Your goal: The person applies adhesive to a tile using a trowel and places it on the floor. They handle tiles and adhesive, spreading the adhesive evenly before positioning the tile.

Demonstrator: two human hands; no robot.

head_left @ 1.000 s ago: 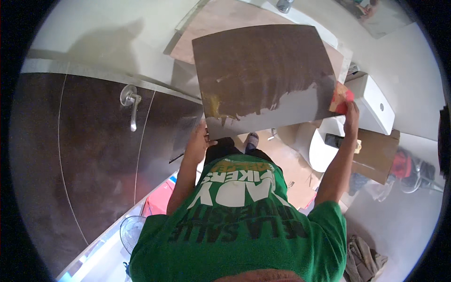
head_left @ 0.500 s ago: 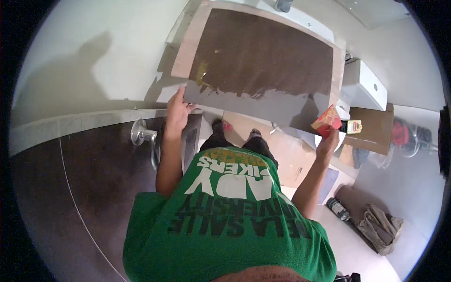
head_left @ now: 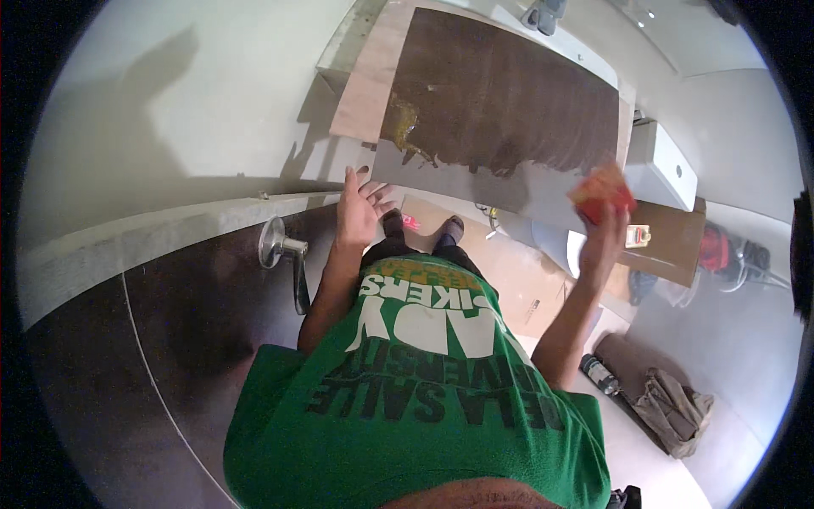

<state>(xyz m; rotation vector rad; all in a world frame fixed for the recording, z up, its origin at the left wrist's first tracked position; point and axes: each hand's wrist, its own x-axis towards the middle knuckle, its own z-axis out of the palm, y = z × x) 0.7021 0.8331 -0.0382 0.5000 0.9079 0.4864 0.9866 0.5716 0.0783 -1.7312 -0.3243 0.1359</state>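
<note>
The person's green shirt is filling the lower middle of the view, with both forearms rising from it. The left hand is spreading open, fingers fanned and holding nothing, its fingertips hovering just below the lower left corner of the large brown panel. Down and to the left of that hand, a metal lever handle is sticking out from a dark brown door. The right hand is gripping an orange-red block, perhaps a sponge, though its blur is making that hard to tell; the block is sitting at the top of the hand, just below the panel's lower right edge. Beyond both hands, the panel is lying flat, mostly dark brown with a grey uncoated strip along its near edge and a yellowish smear near the left hand. To the right of the right hand, a white box-like fixture and a brown cardboard sheet are lying. Further right, a crumpled cloth is lying on the floor.
</note>
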